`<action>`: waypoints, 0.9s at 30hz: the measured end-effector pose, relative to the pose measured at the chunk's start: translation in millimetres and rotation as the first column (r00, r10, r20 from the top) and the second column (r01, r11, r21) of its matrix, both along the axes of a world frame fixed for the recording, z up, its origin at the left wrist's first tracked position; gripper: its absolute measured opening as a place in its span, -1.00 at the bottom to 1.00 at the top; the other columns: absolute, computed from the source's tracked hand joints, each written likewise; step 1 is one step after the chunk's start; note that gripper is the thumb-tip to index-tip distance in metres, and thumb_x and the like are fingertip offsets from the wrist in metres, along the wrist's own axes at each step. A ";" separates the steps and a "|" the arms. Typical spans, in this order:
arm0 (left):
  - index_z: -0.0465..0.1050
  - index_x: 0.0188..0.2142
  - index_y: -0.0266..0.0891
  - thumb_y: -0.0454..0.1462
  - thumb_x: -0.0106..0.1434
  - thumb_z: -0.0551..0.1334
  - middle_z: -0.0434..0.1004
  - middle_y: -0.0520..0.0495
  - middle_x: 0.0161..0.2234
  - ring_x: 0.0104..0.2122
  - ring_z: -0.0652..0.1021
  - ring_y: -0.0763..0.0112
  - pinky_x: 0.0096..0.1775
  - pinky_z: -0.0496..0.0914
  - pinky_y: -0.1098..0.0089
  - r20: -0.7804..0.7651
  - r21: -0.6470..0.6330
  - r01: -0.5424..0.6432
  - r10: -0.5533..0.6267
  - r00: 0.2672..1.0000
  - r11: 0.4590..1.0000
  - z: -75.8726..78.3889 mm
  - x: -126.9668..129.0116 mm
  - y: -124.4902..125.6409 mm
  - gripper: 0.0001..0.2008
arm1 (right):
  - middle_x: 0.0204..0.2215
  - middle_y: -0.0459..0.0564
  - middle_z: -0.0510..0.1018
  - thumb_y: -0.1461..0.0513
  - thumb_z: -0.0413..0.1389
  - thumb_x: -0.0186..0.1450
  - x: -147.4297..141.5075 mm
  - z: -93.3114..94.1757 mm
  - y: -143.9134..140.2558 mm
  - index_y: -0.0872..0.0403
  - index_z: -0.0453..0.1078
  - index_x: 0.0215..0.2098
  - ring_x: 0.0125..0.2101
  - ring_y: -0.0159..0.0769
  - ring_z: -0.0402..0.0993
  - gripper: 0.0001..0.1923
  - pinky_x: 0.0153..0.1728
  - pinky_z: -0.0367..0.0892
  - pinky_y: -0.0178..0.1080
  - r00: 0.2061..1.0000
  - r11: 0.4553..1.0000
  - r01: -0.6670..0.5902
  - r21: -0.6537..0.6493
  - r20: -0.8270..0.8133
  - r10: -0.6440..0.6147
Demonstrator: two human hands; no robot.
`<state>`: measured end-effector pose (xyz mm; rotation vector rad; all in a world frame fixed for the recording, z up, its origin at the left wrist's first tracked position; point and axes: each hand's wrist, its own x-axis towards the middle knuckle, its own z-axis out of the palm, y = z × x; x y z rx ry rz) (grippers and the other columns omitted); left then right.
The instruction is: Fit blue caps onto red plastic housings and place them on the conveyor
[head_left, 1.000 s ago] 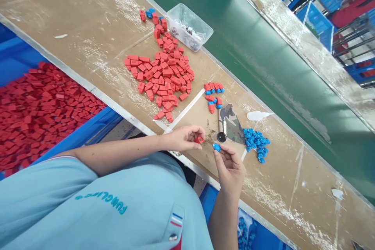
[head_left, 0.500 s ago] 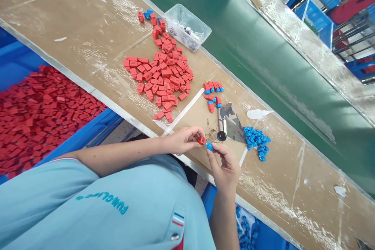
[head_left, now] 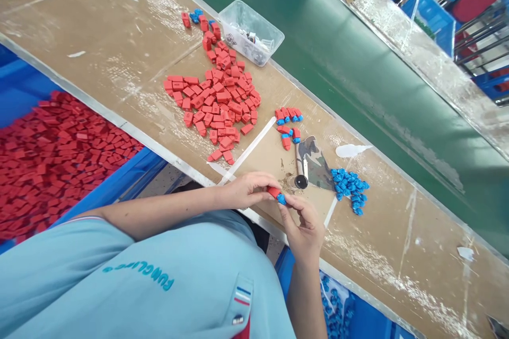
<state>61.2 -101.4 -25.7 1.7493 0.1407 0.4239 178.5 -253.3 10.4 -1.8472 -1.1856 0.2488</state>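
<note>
Left grip (head_left: 248, 190) pinches red housing (head_left: 273, 192) — blue cap (head_left: 281, 199) meeting it end-on.

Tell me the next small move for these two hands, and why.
Probably press the blue piece fully into the red piece. The left hand pinches the red one, the right hand the blue one, and the two meet end to end, like the joined red-and-blue pairs on the bench.

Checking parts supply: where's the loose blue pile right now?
In the head view, the loose blue pile lies on the bench beyond the right hand, beside the camouflage patch and short of the green belt.
</note>
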 end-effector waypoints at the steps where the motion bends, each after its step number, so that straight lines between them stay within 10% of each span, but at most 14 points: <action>1: 0.45 -0.09 -0.29 -0.28 0.31 0.15 0.54 -0.20 -0.17 -0.16 0.53 0.33 -0.08 0.39 0.38 0.007 0.032 0.010 -0.011 1.000 0.999 0.2 -0.4 0.0 -0.79 | -0.29 -0.01 0.62 0.28 0.21 0.21 -0.6 -0.1 0.0 0.00 0.52 -0.21 -0.27 -0.28 0.56 -0.84 -0.22 0.51 -0.18 1.000 1.000 0.007 0.004 -0.005 -0.007; 20: 0.46 -0.18 -0.35 -0.29 0.35 0.08 0.55 -0.21 -0.29 -0.26 0.51 0.35 -0.18 0.37 0.44 0.044 0.170 0.149 -0.159 0.986 0.974 -2.2 -5.2 1.8 -0.78 | -0.40 -0.10 0.65 0.28 0.27 0.13 -9.5 -14.5 -7.7 -0.09 0.58 -0.28 -0.40 -0.33 0.56 -0.81 -0.36 0.50 -0.29 0.974 0.998 0.057 0.021 -0.220 -0.051; 27: 0.42 -0.19 -0.32 -0.14 0.34 0.09 0.49 -0.10 -0.36 -0.33 0.47 0.38 -0.25 0.35 0.42 -0.163 -0.125 0.207 -0.226 0.960 0.970 11.8 -1.4 3.3 -0.72 | -0.32 -0.06 0.65 0.23 0.25 0.18 -4.5 -13.9 -12.4 -0.09 0.56 -0.17 -0.32 -0.30 0.57 -0.76 -0.27 0.49 -0.25 0.972 0.998 0.057 0.002 -0.229 -0.055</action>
